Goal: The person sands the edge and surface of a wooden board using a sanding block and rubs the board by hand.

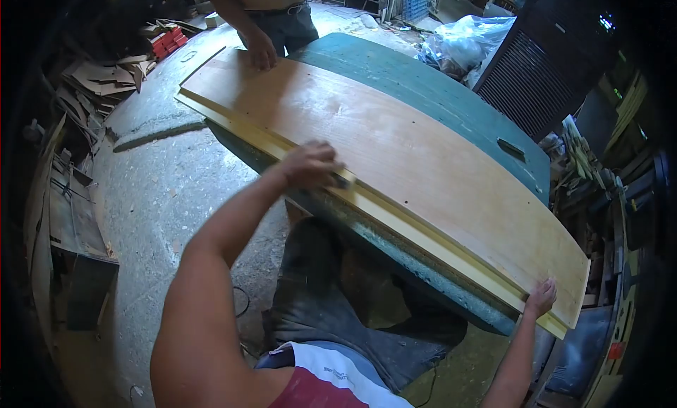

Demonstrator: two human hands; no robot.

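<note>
A long, light wooden panel lies on a green table, with a pale wooden strip along its near edge. My left hand, blurred by motion, is closed round a small block at the strip, left of the panel's middle. Only the end of that block shows. My right hand rests at the panel's near right corner, its fingers on the top and its thumb side hidden by the edge. The fingers look bent over the board's edge.
Across the table a person's hand rests on the panel's far left end. Scrap wood lies at the left. Plastic bags and a dark louvred panel stand behind the table. My legs are under the near edge.
</note>
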